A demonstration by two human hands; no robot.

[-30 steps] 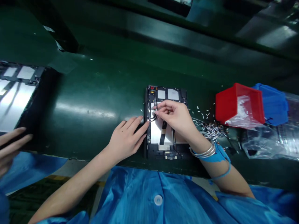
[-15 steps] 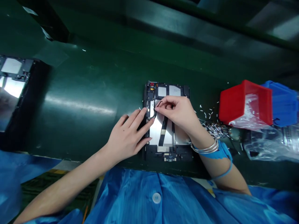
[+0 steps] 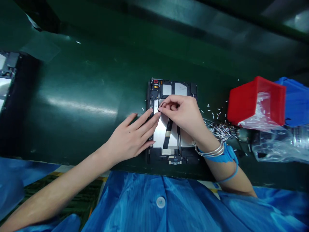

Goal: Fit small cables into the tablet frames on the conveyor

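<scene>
Fig., L to R. Far L edge: second opened tablet [image 3: 4, 80], only partly in view, on the green bench [image 3: 79, 106]. Centre-L: left hand [image 3: 131, 137], fingers flat and outstretched, gripping nothing; fingertips press on the L edge of the opened tablet [image 3: 172, 120], which lies back-off at the near side of the bench in front of the person. Centre: right hand [image 3: 184, 117], thumb and forefinger pinched at the upper-L part of the tablet, where a thin dark cable seems to run; what the pinch holds is too small to tell. Wrist carries bangles and a blue strap [image 3: 223, 154]. R of tablet: scattered small white bits and a heap of thin parts [image 3: 220, 130]. Far R: red bin [image 3: 257, 101], blue bin [image 3: 298, 101], clear plastic bags [image 3: 280, 145].

Progress (judged): back cover off, flat cables lie across the silver plate; fitting at the upper-L corner looks under way, closing-up not yet done.
</scene>
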